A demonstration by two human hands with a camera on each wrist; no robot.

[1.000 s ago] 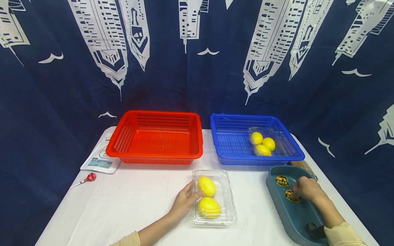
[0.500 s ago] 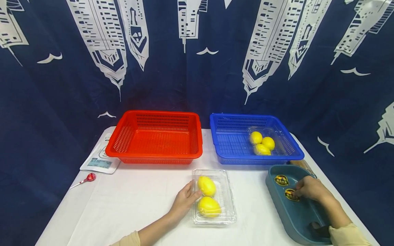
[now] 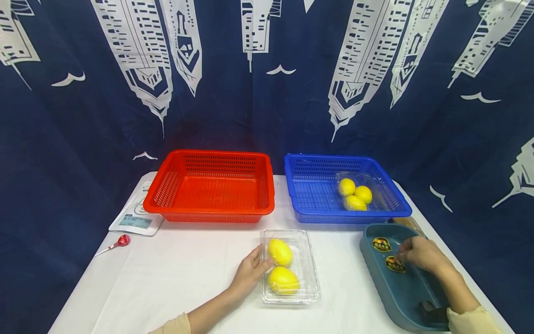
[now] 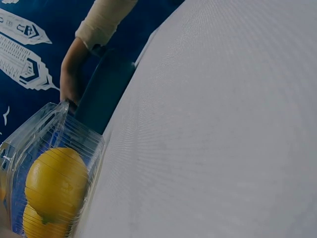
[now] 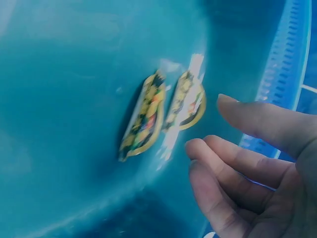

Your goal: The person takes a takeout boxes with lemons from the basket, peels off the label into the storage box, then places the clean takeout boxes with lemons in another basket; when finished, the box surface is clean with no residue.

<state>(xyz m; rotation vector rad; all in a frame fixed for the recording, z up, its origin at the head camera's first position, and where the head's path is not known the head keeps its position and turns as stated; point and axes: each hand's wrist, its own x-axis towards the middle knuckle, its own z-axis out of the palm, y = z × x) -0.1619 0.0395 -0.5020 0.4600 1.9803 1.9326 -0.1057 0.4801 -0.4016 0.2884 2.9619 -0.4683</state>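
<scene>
My left hand (image 3: 250, 273) holds the left side of a clear plastic clamshell box (image 3: 306, 273), its thumb over the edge. Inside lie two lemons (image 3: 283, 280), also seen through the ribbed plastic in the left wrist view. Over at the right, my right hand (image 3: 423, 255) reaches into a teal tub (image 3: 377, 278). Two black-and-gold stickers lie in it, an upper sticker (image 3: 381, 244) and a lower sticker (image 3: 394, 264) nearest the fingertips. In the right wrist view, thumb and fingers (image 5: 208, 183) are apart with nothing between them. One sticker (image 5: 143, 119) shows a raised pale edge.
Behind stand a red basket (image 3: 208, 218) and a blue basket (image 3: 308, 215), which holds a clear pack of lemons (image 3: 354, 195). A white pouch (image 3: 135, 221) and a lollipop (image 3: 123, 240) lie at left. A dark object (image 3: 431, 311) sits in the tub's near end.
My right hand has shifted slightly in the tub, and its fingertips have come up a little from the lower sticker. The left hand and clamshell box stay where they were.
</scene>
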